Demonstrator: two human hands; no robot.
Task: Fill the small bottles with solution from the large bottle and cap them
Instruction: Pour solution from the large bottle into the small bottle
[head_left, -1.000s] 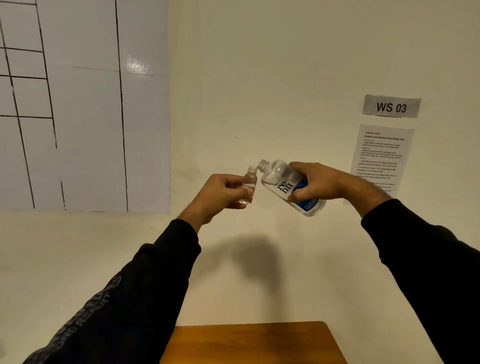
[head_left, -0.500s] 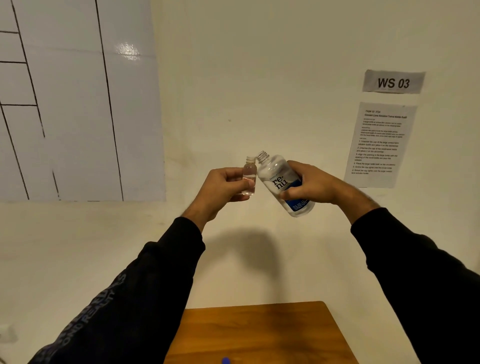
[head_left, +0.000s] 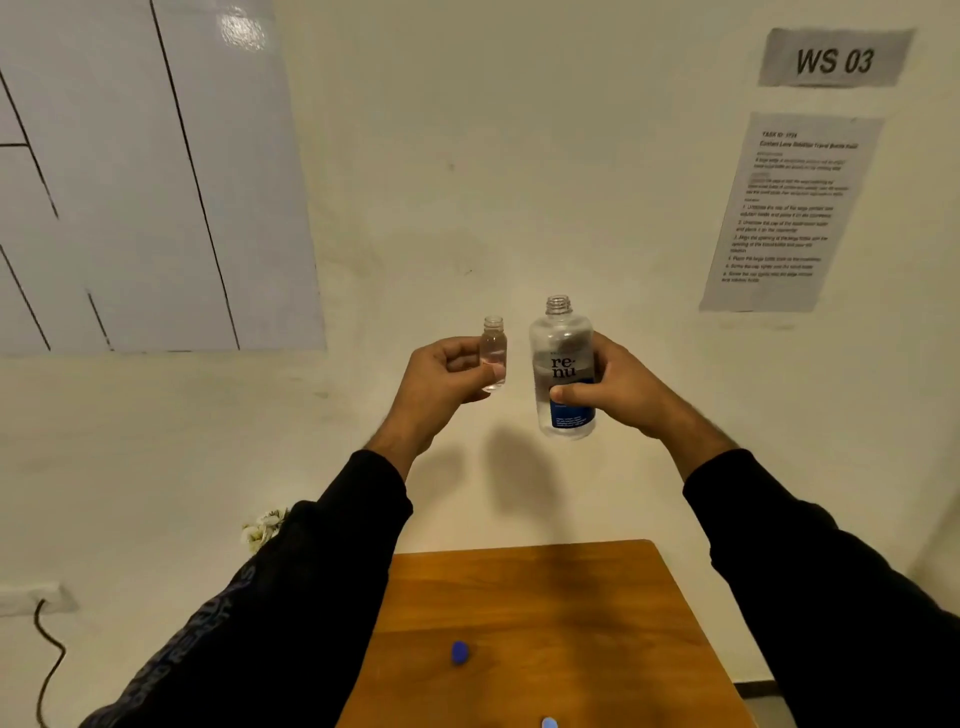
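L hand (head_left: 441, 376) pinched small bottle (head_left: 493, 353), upright, uncapped, part-filled; R hand (head_left: 618, 389) gripped big bottle (head_left: 563, 371) round its middle, upright, uncapped, just beside; both held above table (head_left: 545, 613); blue cap (head_left: 460, 652) lay on table.

A plain cream painted wall (head_left: 519, 156) fills the background. On the wall's upper left hangs a glossy white sheet with black lines (head_left: 145, 171), catching a light glare. On its upper right is a grey "WS 03" sign (head_left: 834, 58), with a printed instruction sheet (head_left: 784, 213) below it. Beneath the wall stands a brown wooden surface (head_left: 545, 613). Low on the wall's left sits a white socket with a black cable (head_left: 31, 603).
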